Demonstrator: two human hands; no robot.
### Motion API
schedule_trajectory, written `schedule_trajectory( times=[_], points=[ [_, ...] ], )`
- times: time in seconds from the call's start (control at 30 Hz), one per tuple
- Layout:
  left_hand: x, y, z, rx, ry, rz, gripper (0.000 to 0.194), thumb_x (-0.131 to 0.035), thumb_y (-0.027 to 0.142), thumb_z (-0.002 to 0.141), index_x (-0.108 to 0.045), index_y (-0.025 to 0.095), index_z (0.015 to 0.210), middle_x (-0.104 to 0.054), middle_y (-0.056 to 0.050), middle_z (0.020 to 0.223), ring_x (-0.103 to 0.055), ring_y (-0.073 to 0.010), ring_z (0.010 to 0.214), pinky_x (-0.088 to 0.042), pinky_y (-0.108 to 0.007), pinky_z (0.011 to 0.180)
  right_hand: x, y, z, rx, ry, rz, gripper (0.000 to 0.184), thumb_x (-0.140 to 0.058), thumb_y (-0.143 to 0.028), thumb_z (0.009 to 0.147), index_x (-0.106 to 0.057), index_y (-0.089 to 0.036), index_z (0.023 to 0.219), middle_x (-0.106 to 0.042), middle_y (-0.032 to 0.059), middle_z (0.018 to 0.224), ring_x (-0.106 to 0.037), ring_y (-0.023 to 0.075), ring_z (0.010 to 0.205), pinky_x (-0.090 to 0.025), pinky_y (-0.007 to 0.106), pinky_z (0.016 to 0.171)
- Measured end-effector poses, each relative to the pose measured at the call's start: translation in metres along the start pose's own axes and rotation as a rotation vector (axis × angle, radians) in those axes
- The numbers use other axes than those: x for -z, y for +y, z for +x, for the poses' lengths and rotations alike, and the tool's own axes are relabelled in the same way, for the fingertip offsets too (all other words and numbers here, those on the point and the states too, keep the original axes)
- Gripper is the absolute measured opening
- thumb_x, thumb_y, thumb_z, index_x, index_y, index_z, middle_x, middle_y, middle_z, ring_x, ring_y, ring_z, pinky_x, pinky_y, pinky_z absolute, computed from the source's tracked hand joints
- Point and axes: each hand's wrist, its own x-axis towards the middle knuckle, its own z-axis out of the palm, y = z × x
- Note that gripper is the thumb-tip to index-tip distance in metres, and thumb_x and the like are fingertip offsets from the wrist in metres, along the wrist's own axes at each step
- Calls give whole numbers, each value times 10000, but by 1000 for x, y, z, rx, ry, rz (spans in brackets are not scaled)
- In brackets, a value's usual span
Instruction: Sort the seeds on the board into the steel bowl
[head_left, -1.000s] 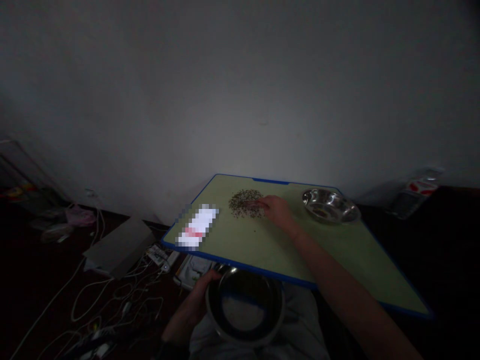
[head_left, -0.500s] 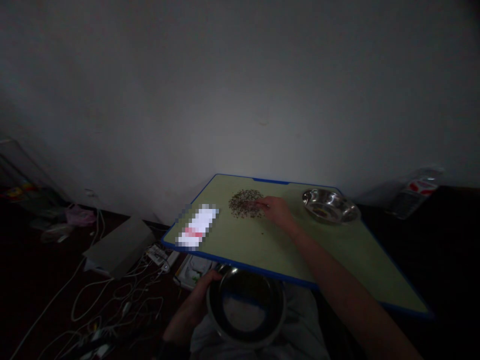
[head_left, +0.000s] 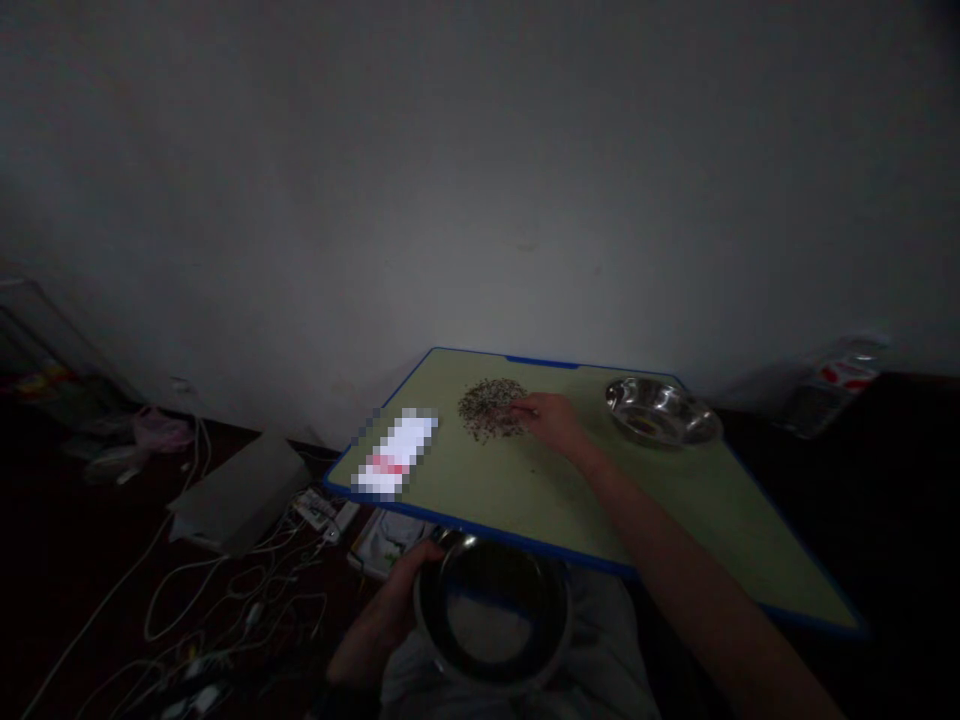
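A pile of small dark seeds or grains [head_left: 489, 406] lies on a green tabletop with a blue rim [head_left: 465, 528]. My right hand [head_left: 553, 420] rests at the pile's right edge, its fingertips drawn together on the grains. My left hand [head_left: 386, 615] grips the left rim of a steel bowl [head_left: 491, 615] held in my lap, below the table's front edge. Something pale lies in that bowl's bottom.
A second steel bowl [head_left: 661, 411] stands at the table's back right. A blurred white rectangle [head_left: 395, 453] lies on the table's left part. On the floor at left are white cables [head_left: 225, 600], a grey box [head_left: 236, 493] and a pink bag. A wall rises behind the table.
My right hand's fingers have pulled back slightly from inside the pile to its right edge. The left hand and lap bowl have hardly moved.
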Motion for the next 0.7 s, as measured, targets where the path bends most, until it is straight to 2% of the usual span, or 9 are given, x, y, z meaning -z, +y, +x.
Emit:
schedule_trajectory(
  times=[0.33, 0.5, 0.7],
  points=[
    [1, 1, 2, 38, -15, -46, 147, -494, 192, 656, -606, 130, 584, -646, -17, 487, -561, -142, 491, -407, -248, 556, -2, -7, -3, 49, 32, 12, 249, -473, -356, 791, -656, -264, 935, -668, 7, 887, -587, 149, 786, -404, 233, 681],
    [9, -4, 9, 2, -18, -22, 135, -526, 218, 657, -591, 138, 571, -630, -1, 483, -546, -131, 483, -389, -238, 534, -3, -10, -4, 91, 23, -26, 248, -462, -334, 799, -655, -264, 937, -666, 13, 896, -585, 155, 806, -405, 241, 712],
    [17, -11, 15, 9, -33, -14, 140, -551, 261, 644, -595, 134, 606, -635, -8, 518, -551, -148, 502, -387, -256, 541, -3, -8, -4, 56, -10, -67, 245, -472, -319, 788, -657, -260, 937, -670, 17, 877, -592, 165, 784, -406, 241, 677]
  ],
)
